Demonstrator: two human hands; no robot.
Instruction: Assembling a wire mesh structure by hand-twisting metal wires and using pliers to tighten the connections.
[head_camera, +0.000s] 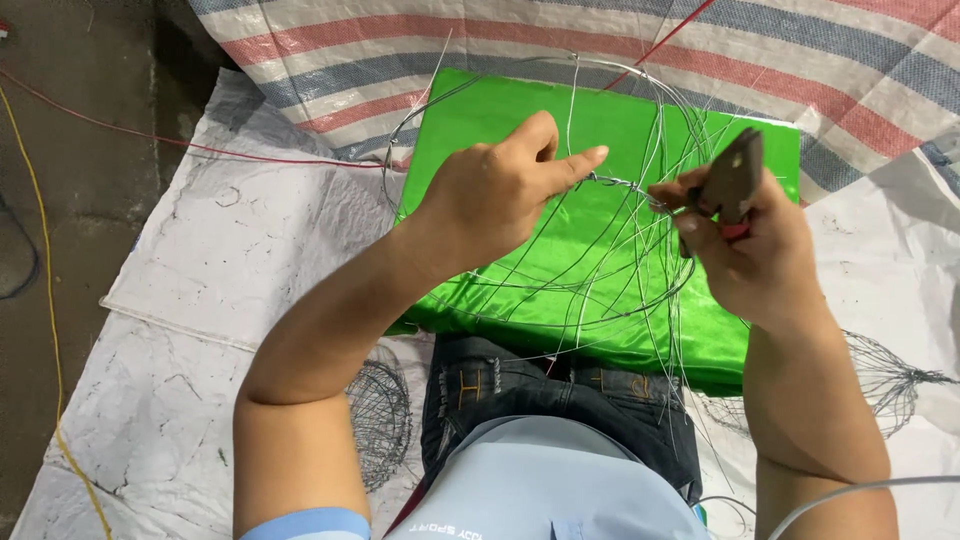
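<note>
My left hand (510, 185) pinches a twisted joint of a thin wire frame (560, 290), thumb and forefinger closed on the wire. My right hand (745, 245) grips dark pliers with red handles (735, 180), the jaws pointing up just right of that joint. The frame is a set of round hoops with several loose straight wires running through them. It hovers over a folded bright green shiny cloth (500, 110) lying in front of my lap.
White sheeting (200, 260) covers the floor, with a striped red, blue and white tarp (800, 60) beyond. Finished wire mesh shapes lie at left (380, 415) and right (885, 375) of my legs. A yellow cord (45, 300) and red wire (150, 135) cross the bare floor.
</note>
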